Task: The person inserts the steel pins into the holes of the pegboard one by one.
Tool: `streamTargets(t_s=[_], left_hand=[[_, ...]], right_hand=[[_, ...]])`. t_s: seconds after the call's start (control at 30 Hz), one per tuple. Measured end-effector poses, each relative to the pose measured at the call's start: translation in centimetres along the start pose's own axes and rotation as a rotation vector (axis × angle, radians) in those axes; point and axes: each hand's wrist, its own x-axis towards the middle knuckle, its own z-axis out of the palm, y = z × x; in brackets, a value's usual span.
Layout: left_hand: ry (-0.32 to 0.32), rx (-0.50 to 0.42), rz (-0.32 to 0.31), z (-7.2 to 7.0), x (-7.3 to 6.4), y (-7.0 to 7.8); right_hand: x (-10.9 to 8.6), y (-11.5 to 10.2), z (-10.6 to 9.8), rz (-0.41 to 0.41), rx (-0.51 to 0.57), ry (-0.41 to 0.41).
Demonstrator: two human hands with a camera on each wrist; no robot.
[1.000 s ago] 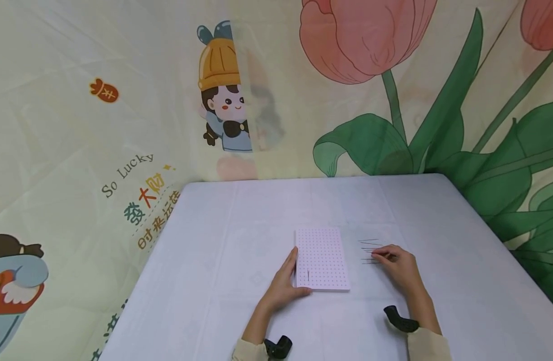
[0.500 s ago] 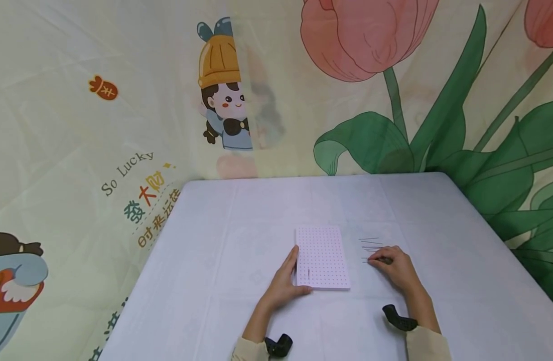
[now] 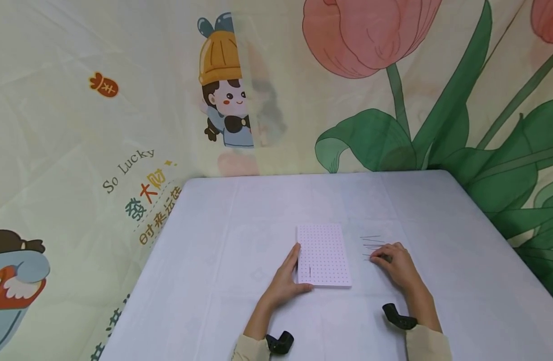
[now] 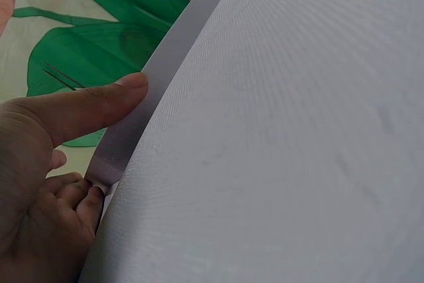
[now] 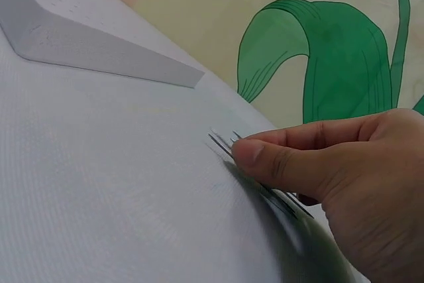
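A white board dotted with rows of small holes [image 3: 323, 250] lies on the table. My left hand [image 3: 281, 286] holds its near left corner, with the thumb [image 4: 126, 97] against the near edge and the fingers along the left side. Thin dark needles [image 4: 59, 76] stand up from the board near that corner. To the right of the board, several thin needles [image 3: 371, 239] lie roughly parallel on the cloth. My right hand [image 3: 398, 265] is at the nearest ones, thumb and index finger pinching a needle [image 5: 218, 144]; the fingertips partly hide it.
A white cloth covers the table [image 3: 240, 210]. Behind it hangs a printed curtain [image 3: 276, 75] with tulips and a cartoon figure. A black wrist mount [image 3: 398, 317] sits on the right arm, and another black mount [image 3: 280, 343] on the left.
My right hand has shifted slightly toward the nearer needles, its thumb and index finger closing there. The left hand stays on the board. The head view has tilted slightly.
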Motion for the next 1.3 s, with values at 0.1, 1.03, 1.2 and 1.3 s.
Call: streamTargets(t_s=[0.1, 1.03, 1.2, 1.3], left_hand=[[0.0, 0.002, 0.006, 0.0, 0.0, 0.0], [-0.009, -0.002, -0.003, -0.1, 0.0, 0.4], [-0.01, -0.005, 0.002, -0.2, 0.0, 0.4], [-0.01, -0.007, 0.007, -0.2, 0.0, 0.3]], right_hand=[[0.1, -0.3, 0.0, -0.01, 0.022, 0.04], [1.9, -8.7, 5.5, -0.146, 0.468, 0.03], [1.9, -10.5, 5.6, -0.211, 0.486, -0.011], [1.9, -12.2, 5.1, -0.285, 0.543, -0.036]])
